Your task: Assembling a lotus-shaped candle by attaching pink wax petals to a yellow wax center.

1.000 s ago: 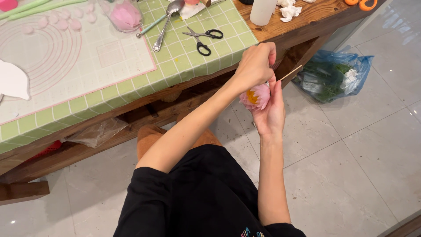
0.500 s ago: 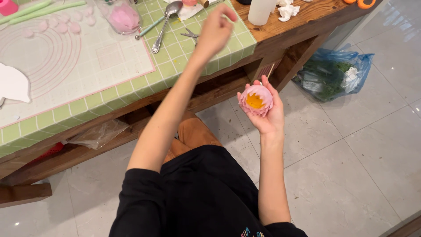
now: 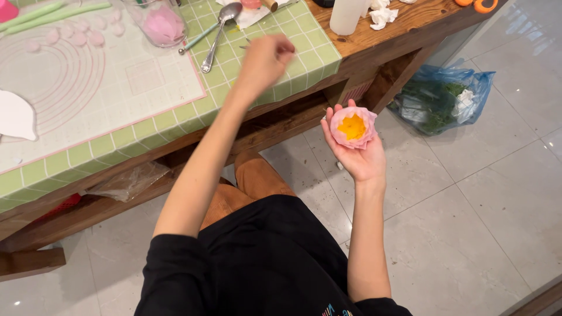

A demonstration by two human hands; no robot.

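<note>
One pink flower (image 3: 353, 126) with an orange-yellow centre sits in the right hand (image 3: 360, 153), palm up, fingers cupped loosely round its petals; it is held out over the tiled floor (image 3: 468, 205), just off the table edge. The left hand (image 3: 263, 58) is raised over the green checked mat (image 3: 281, 55) on the table, fingers curled in toward a narrow pinch; motion blur hides whether anything is between them. The tips of one pair of scissors (image 3: 244, 44) show beside that hand, the rest hidden behind it. One spoon (image 3: 218, 32) lies just left of it, bowl away from the person, and one thin green stick (image 3: 198, 40) lies beside the spoon. One clear jar (image 3: 159, 23) holding pink material stands further left. One white baking mat (image 3: 88, 88) with pink circles printed on it covers the left part of the table; about six small pink discs (image 3: 76, 38) lie along its upper edge, two long green strips (image 3: 55, 14) above them, and one white leaf-shaped piece (image 3: 14, 117) at its left. One white bottle (image 3: 345, 14) and one crumpled tissue (image 3: 383, 14) stand on the bare wood at right. One blue bag (image 3: 445, 99) with greenery lies on the floor.
</note>
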